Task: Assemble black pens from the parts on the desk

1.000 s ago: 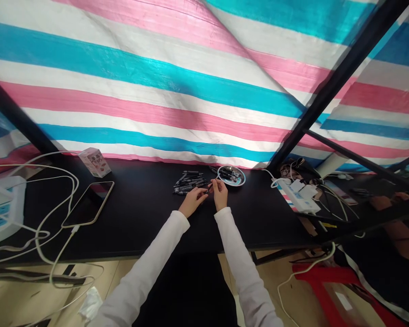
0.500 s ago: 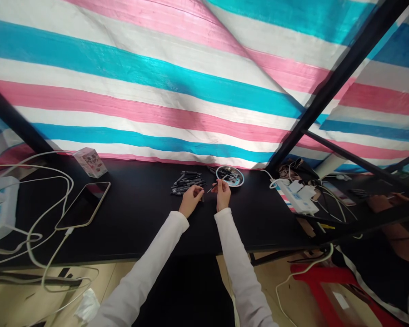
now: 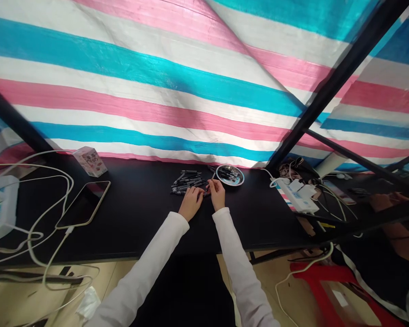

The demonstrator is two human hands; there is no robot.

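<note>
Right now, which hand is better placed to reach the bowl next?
Right, probably: the right hand is nearer the bowl; the left hand is beside the pen pile.

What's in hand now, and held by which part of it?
A slim dark pen part, seemingly pinched in the right hand's fingertip grip. The left hand is close beside it; its grip is unclear. Which end is held is too small to tell.
</note>
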